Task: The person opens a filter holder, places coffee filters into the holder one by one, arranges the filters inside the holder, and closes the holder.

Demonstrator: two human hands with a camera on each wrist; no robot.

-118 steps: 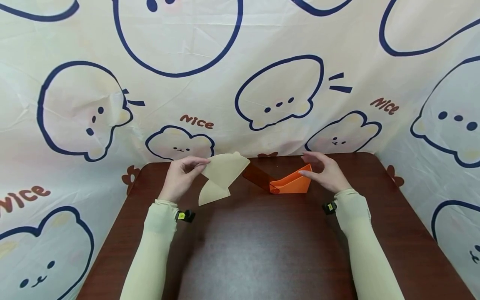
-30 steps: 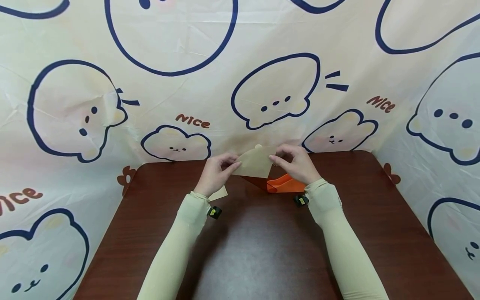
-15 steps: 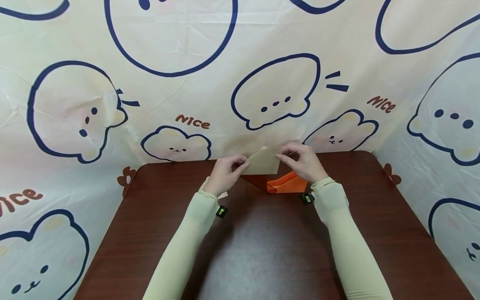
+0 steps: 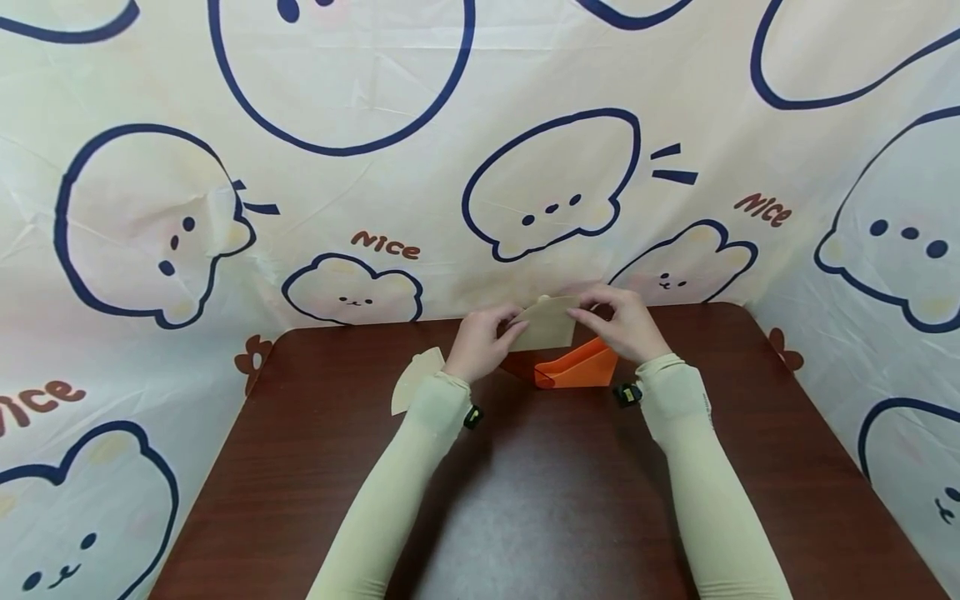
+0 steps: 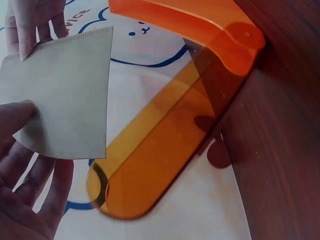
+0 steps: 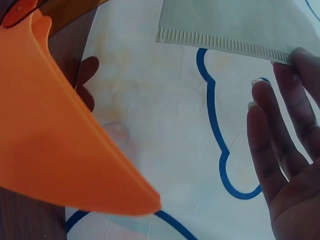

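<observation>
A beige paper coffee filter [image 4: 547, 327] with a crimped edge is held up between both hands. At its left side, my left hand [image 4: 480, 343] pinches it with the thumb in front and fingers behind. The right hand [image 4: 621, 323] grips the crimped edge by thumb and forefinger, the other fingers spread loosely in the right wrist view. Just below and behind the filter stands an orange plastic case [image 4: 581, 367]. Its see-through amber lid [image 5: 155, 145] is hinged open, extending leftward. Another paper coffee filter [image 4: 415, 382] lies on the table, partly covered by the left sleeve.
The brown table [image 4: 555, 500] ends at the back against a cream cloth [image 4: 450, 192] printed with blue-outlined cartoon animals. More of that cloth hangs along both sides. A small camera is strapped on each wrist.
The right hand has left the orange case's end and taken the filter's right edge. Both hands have since carried the filter rightward, uncovering more of the filter on the table.
</observation>
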